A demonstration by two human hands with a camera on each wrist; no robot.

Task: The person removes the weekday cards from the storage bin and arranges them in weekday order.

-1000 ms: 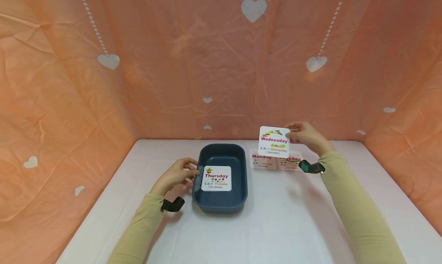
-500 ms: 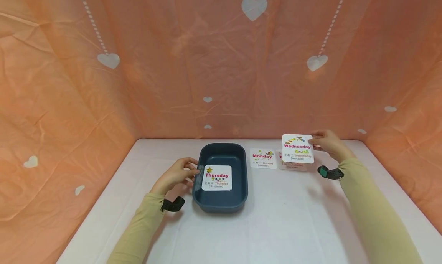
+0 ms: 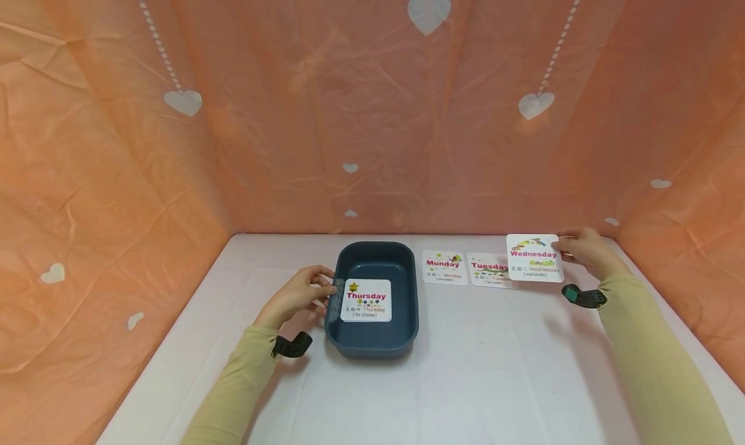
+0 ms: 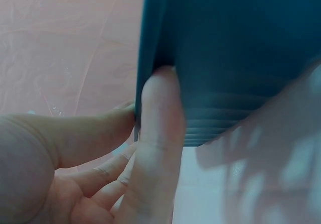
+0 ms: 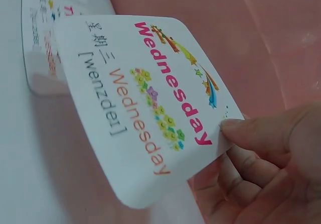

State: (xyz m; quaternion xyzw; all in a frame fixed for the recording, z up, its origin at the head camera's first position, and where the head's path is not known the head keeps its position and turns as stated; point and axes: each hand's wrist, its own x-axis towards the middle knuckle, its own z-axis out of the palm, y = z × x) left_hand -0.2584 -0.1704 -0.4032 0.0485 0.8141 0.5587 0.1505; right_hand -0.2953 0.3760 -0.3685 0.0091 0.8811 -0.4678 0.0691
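Wednesday card (image 3: 535, 259) off the white table (image 3: 477, 367)

Right hand (image 3: 588, 254) pinches it at its 3 o'clock edge. In the head view it hides the 3 o'clock end of the Tuesday card (image 3: 487, 268), with the Monday card (image 3: 444, 270) farther toward 9. Past those, the left hand (image 3: 299, 296) pinches the blue tray (image 3: 371, 349) at its 9 o'clock rim (Thursday card (image 3: 365, 301) lying inside). Orange heart-print backdrop (image 3: 384, 128) at 12. Only the right wrist view clearly shows the lift.
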